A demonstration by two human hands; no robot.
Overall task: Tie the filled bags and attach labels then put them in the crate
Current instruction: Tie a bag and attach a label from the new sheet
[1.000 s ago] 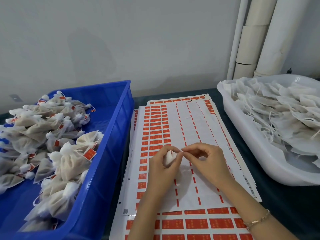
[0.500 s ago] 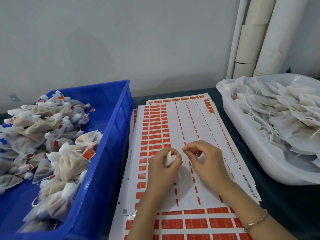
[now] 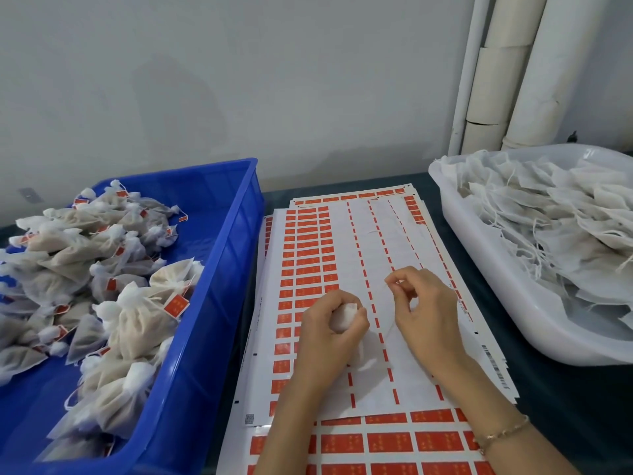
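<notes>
A blue crate [image 3: 219, 303] fills the left of the table, heaped with tied white bags [image 3: 137, 313] that carry small orange labels. At the right a white tub [image 3: 486, 293] holds a loose pile of flat, untied bags [image 3: 548, 228] with their strings trailing. Between the two, overlapping label sheets [image 3: 359, 255] lie flat, their long axis running away from the person, with rows of orange labels down the left part and bare backing down the middle. Over the sheets the left hand [image 3: 329, 334] is closed around a small white bag [image 3: 344, 315], whose gathered neck points up and to the right out of the fist. The right hand [image 3: 424, 313], just beside it but apart, pinches thumb against forefinger; a thin string [image 3: 388, 332] seems to run from that pinch down toward the bag, though it is too faint to be sure.
</notes>
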